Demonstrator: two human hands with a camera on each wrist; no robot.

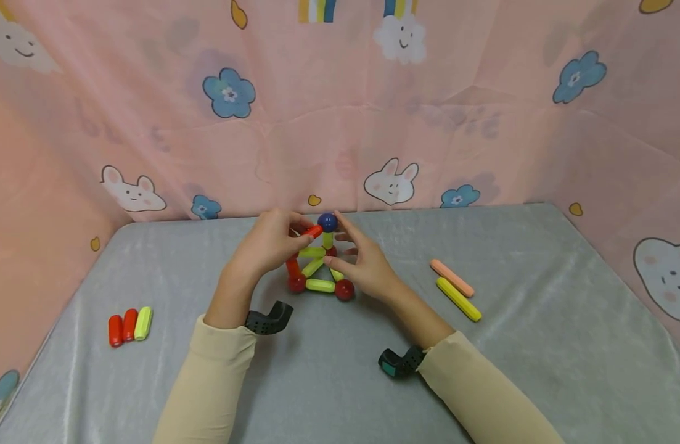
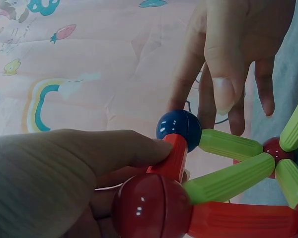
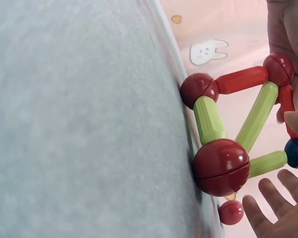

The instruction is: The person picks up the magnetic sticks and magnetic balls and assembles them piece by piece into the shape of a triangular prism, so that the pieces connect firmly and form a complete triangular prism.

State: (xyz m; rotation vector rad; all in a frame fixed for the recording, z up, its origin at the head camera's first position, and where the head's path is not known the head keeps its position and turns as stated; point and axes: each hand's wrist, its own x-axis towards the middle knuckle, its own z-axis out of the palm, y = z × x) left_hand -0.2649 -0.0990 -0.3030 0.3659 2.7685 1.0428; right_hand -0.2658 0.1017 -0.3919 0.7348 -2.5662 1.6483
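Observation:
My left hand (image 1: 270,240) pinches a short red stick (image 2: 175,156) between thumb and fingers. One end of this stick meets a blue ball (image 1: 327,222), and its other end is at a dark red ball (image 2: 151,207). The blue ball tops a yellow-green stick (image 1: 328,240) in a frame of dark red balls, red sticks and yellow-green sticks. On the frame's right side my right hand (image 1: 367,262) is spread, its index fingertip at the blue ball and its thumb apart from it. The frame's front yellow-green stick (image 1: 320,285) joins two dark red balls.
To the left lie two red sticks (image 1: 130,325) beside a yellow-green stick (image 1: 143,324). At right are an orange stick (image 1: 452,278) and a yellow stick (image 1: 458,299). A grey cloth covers the table (image 1: 328,382); a pink patterned curtain (image 1: 317,148) hangs behind it.

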